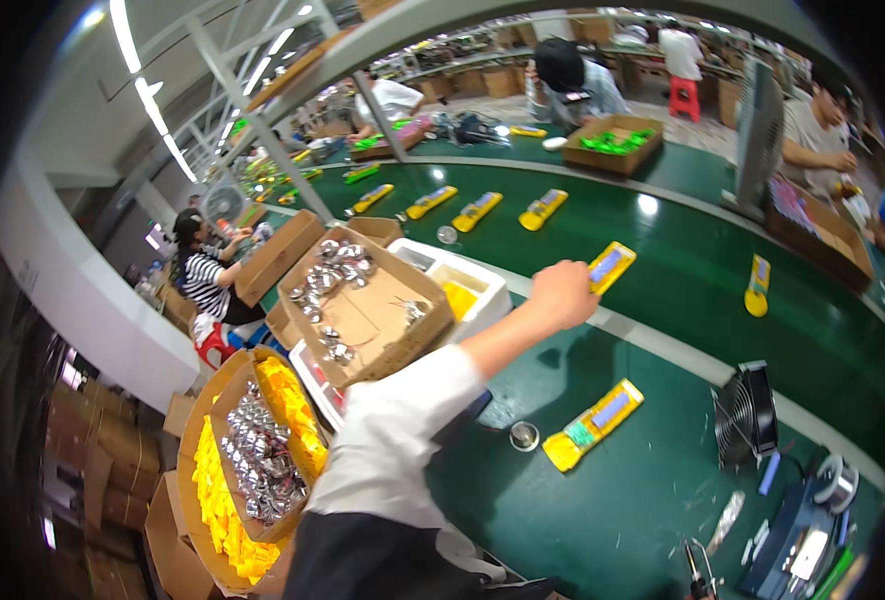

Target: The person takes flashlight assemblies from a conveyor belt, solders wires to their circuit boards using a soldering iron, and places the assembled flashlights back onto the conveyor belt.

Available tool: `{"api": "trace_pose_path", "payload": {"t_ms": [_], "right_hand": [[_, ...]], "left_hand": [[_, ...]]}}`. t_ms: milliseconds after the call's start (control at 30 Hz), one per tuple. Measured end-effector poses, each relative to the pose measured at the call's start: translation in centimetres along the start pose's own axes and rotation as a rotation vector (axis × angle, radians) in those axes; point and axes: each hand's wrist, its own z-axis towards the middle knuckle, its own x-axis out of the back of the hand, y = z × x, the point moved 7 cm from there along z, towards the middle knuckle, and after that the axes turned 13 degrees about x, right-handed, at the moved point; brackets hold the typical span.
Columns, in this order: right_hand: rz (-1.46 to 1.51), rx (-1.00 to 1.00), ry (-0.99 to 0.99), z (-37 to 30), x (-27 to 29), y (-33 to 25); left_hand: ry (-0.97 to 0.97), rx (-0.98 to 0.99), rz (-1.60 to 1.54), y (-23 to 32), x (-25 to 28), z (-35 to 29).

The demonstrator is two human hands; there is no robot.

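My left hand [561,292] stretches over the green conveyor belt, its fingers closed on the near end of a yellow flashlight casing [613,268] with a bluish insert. On the green bench below, a similar open casing [593,425] lies tilted, with a green part and wires in its wider end. Beside it sits a small round clear-and-silver cup [525,436]. My right hand does not show.
Several yellow casings [479,212] ride the belt. A carton of silver reflector cups [363,310] stands at left, above a box of yellow parts [225,500]. A black fan [746,415] and solder spool [836,484] stand at right. Other people sit beyond.
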Motion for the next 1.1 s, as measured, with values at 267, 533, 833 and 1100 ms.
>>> {"api": "trace_pose_path", "payload": {"t_ms": [267,533,833,1100], "right_hand": [[-0.233,0.098,-0.179,1.6,-3.3,-4.9],[-0.32,0.107,-0.088,1.4,-4.5,-1.5],[-0.327,0.162,-0.081,3.0,-12.3,-2.8],[-0.284,0.185,-0.078,2.9,-6.8,-0.9]], "left_hand": [[0.112,0.085,-0.096,1.2,-9.8,15.0],[0.685,0.01,-0.323,-2.2,-2.1,18.0],[0.332,0.272,-0.02,-14.7,-8.1,24.6],[0.132,0.291,0.127,-14.0,-9.5,25.8]]}}
